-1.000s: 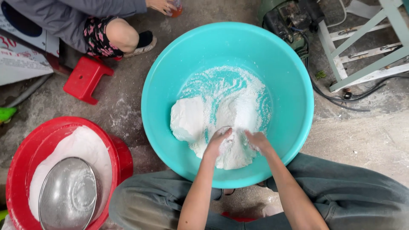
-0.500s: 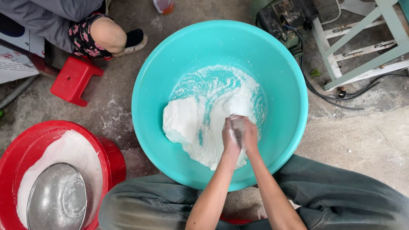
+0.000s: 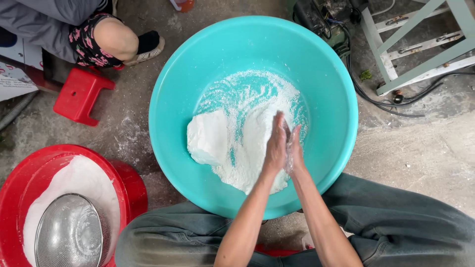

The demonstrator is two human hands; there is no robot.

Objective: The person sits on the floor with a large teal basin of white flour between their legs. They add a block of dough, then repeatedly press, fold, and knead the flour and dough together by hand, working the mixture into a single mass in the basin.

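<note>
A big teal plastic basin [image 3: 173,99] stands on the concrete floor between my knees. It holds white flour: a compact lump [image 3: 208,136] at the left and a loose heap [image 3: 247,153] in the middle. My left hand [image 3: 275,143] and my right hand [image 3: 296,151] are pressed palm to palm, fingers straight, just above the loose heap. Both are dusted white. What lies between the palms is hidden.
At lower left a red basin [image 3: 20,183] holds white flour and a round metal sieve [image 3: 69,232]. A red stool [image 3: 81,94] and another person's knee [image 3: 116,37] are at upper left. A dark machine [image 3: 326,20], cables [image 3: 391,106] and a pale green frame [image 3: 420,44] sit at upper right.
My hands were spread in the flour near the basin's front. They came together and moved up over the heap, and are now flat palm to palm.
</note>
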